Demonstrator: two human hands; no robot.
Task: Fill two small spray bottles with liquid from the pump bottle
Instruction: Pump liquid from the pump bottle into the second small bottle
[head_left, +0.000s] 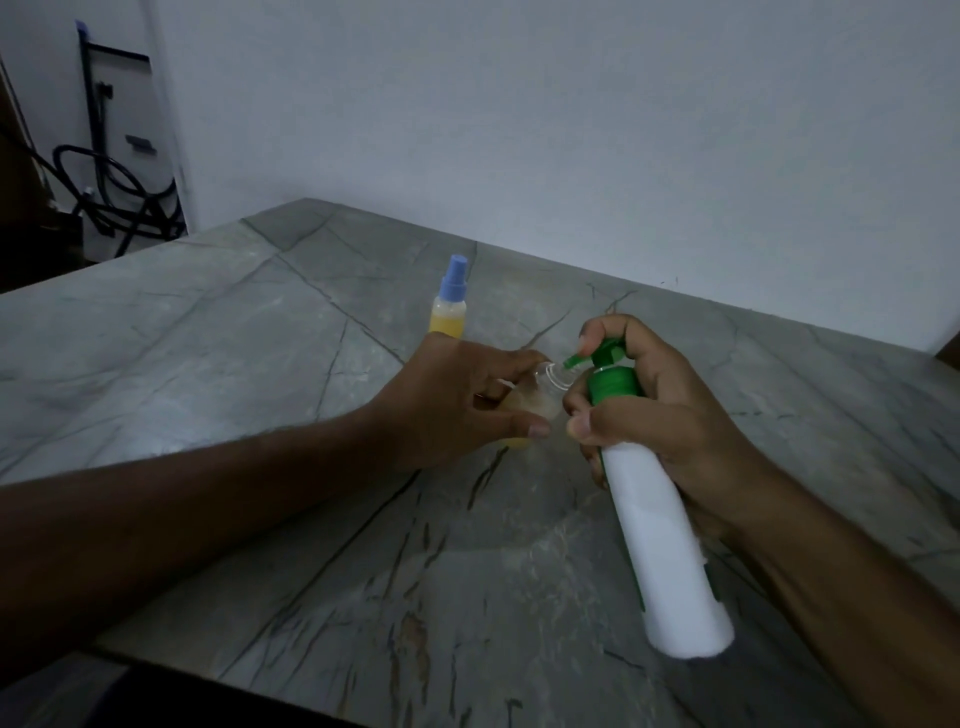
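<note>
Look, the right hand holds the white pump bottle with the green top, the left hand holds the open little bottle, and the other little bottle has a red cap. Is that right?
Nearly. The other little bottle, standing on the table, has a blue cap, not red; the head view shows it. The rest holds: the right hand holds the white pump bottle with the green top, and the left hand holds the open little bottle.

On the tabletop (208, 332) we log: capped spray bottle (450, 296) behind open spray bottle (524, 405) (uncapped); pump bottle (660, 530) right, nozzle at its mouth.
</note>
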